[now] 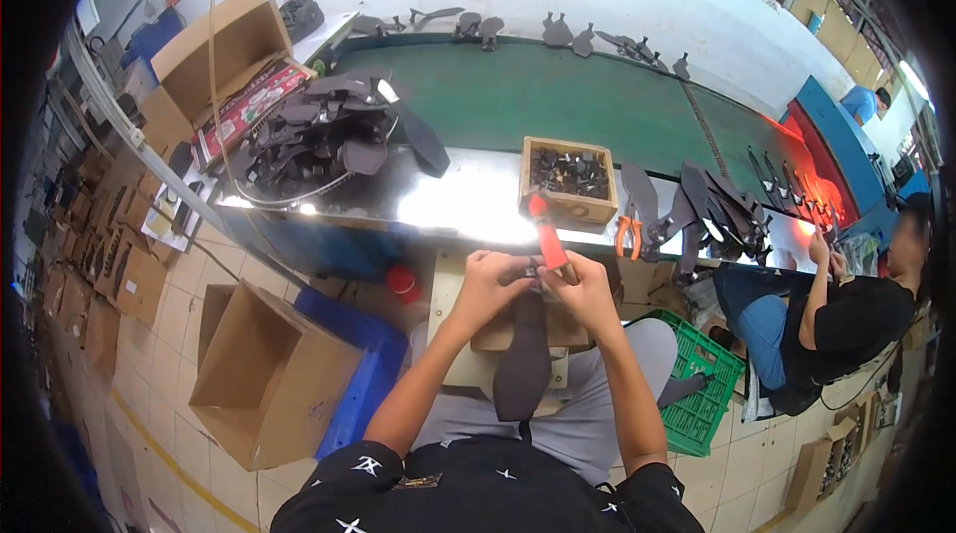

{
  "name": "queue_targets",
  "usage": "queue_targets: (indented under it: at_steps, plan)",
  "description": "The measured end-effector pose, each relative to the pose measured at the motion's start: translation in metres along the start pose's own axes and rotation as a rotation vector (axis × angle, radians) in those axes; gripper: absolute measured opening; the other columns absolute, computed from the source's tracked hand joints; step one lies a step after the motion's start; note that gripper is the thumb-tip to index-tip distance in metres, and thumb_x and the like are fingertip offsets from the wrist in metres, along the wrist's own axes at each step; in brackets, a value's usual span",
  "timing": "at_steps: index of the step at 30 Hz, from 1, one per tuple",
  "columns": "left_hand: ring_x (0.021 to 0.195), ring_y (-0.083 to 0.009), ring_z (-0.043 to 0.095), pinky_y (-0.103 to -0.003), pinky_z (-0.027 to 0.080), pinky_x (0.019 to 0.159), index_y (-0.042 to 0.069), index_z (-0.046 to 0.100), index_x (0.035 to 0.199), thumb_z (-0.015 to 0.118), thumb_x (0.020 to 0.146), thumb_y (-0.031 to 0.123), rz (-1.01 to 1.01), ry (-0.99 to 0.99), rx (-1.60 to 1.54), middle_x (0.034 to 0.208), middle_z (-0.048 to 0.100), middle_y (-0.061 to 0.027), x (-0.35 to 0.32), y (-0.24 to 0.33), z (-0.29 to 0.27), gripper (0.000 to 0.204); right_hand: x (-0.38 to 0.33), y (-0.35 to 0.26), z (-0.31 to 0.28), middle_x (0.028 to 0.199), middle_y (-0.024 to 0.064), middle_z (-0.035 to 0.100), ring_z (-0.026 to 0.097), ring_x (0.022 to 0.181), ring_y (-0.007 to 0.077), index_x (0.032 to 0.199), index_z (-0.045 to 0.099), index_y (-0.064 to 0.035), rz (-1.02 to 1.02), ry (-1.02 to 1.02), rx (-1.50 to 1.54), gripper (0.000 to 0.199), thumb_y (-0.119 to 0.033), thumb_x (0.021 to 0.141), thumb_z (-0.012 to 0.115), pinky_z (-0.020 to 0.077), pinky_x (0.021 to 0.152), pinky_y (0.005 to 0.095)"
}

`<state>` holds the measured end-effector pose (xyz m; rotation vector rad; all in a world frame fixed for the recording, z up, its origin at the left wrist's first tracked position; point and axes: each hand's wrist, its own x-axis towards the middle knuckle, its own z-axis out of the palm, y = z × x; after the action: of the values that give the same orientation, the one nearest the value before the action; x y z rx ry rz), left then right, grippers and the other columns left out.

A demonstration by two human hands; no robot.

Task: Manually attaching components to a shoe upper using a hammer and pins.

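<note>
A dark, sole-shaped piece (pixel 523 359) lies lengthwise in front of me, its wide end toward my body. My left hand (pixel 488 286) is closed, thumb and fingers pinching the narrow far end, where a small shiny part shows. My right hand (pixel 586 294) is closed around a red-handled tool (pixel 550 242) that points away from me; its exact kind I cannot make out. The right thumb is also close to the narrow end of the piece. Beyond my hands, a wooden box (pixel 569 206) holds many small dark parts. Orange-handled pliers (pixel 628 234) lie to its right.
A heap of dark sole pieces (pixel 324 130) sits on the bench at left; more pieces (pixel 707 209) lie at right. Behind runs a green belt (pixel 558 85). A cardboard box (pixel 264 374) and a green crate (pixel 702 403) stand below. Another person (pixel 846 319) works at right.
</note>
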<state>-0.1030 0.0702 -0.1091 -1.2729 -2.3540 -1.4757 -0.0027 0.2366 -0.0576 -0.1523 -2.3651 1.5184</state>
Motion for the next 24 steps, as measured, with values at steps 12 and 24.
queue_targets:
  at_steps: [12,24]
  plan:
    - [0.082,-0.0333,0.065,-0.037,0.05,0.076,0.003,0.069,0.097,0.078,0.073,0.013,-0.073,-0.045,-0.218,0.086,0.068,-0.0155,0.003,0.018,-0.012,0.028,-0.007,-0.016,-0.009,0.1,0.0133,0.068,0.068,0.087,0.0303,0.103,0.065,-0.0017,-0.337,-0.053,-0.424,0.024,-0.001,0.079,0.067,0.0533,0.075,0.0365]
    - [0.084,-0.0199,0.069,-0.03,0.054,0.075,0.003,0.073,0.103,0.075,0.077,0.01,-0.079,-0.062,-0.37,0.094,0.073,-0.0137,0.002,0.007,-0.008,0.027,-0.092,-0.074,-0.017,0.078,0.0174,0.062,0.061,0.067,0.0273,0.127,0.051,0.0016,0.057,0.078,-0.145,0.031,-0.014,0.1,0.053,0.0486,0.063,0.0358]
